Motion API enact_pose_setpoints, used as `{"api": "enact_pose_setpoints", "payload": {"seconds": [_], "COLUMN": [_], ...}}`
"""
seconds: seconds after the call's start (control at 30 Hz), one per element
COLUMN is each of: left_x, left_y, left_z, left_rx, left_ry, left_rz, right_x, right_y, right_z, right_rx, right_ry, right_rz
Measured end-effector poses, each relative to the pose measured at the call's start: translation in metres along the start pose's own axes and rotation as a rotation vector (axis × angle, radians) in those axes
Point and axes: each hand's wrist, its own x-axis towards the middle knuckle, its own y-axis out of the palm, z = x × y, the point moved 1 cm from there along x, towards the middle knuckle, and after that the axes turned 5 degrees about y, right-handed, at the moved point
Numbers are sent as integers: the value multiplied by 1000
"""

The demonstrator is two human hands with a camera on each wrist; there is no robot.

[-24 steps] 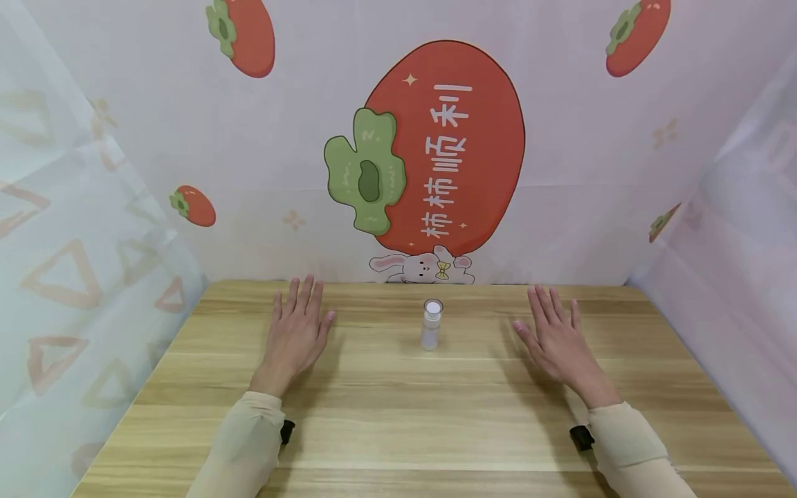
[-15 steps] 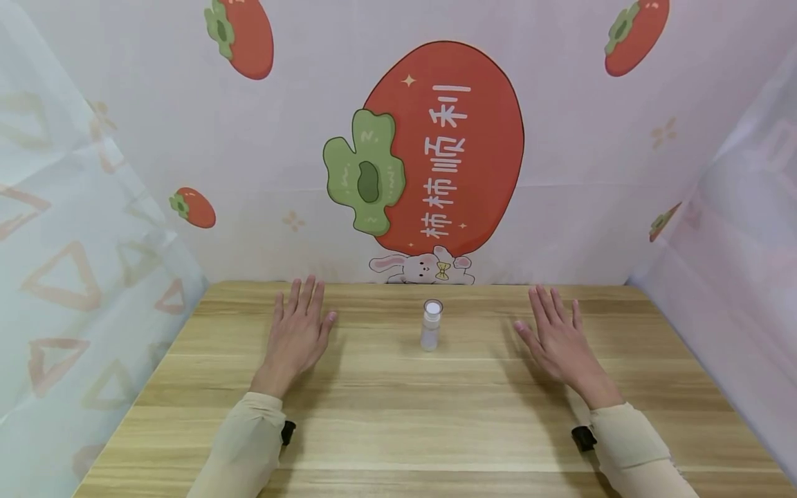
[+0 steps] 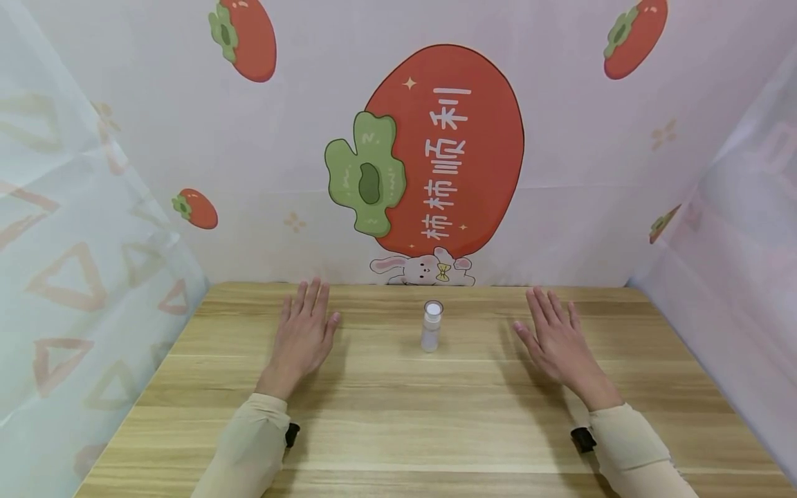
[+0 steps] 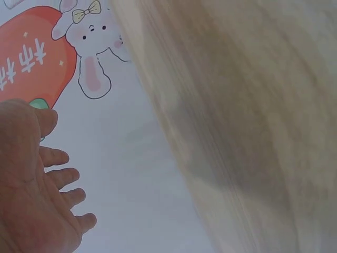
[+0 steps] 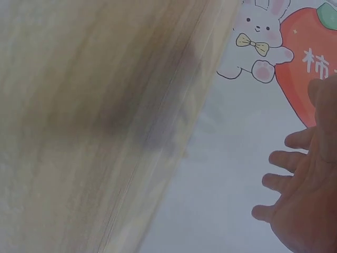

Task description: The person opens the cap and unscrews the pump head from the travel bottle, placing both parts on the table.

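A small whitish bottle with a clear round top stands upright on the wooden table, toward its far edge. To its left is my left hand, back of the hand up, fingers straight and the thumb apart; it holds nothing. On the other side my right hand is held the same way, its fingers pointing to the back wall. Both hands are well apart from the bottle. The left wrist view shows the left palm and fingers, and the right wrist view the right palm; the bottle appears in neither.
A white cloth backdrop printed with persimmons and a rabbit rises behind the table's far edge. Cloth side walls enclose the left and right. A black band piece shows at the right sleeve.
My left hand has shifted slightly to the right. The right hand and the bottle stay practically where they were.
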Motion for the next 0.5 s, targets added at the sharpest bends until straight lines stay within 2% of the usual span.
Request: {"api": "enact_pose_setpoints", "payload": {"seconds": [0.13,0.5], "left_x": [0,5], "left_y": [1,4], "left_z": [-2,-14], "left_rx": [-2,-19], "left_ry": [18,78], "left_rz": [-10,-41], "right_x": [1,4], "right_y": [-1,-2], "right_z": [2,12], "right_rx": [6,41], "right_ry": [-9,-8], "right_rz": [-15,19]}}
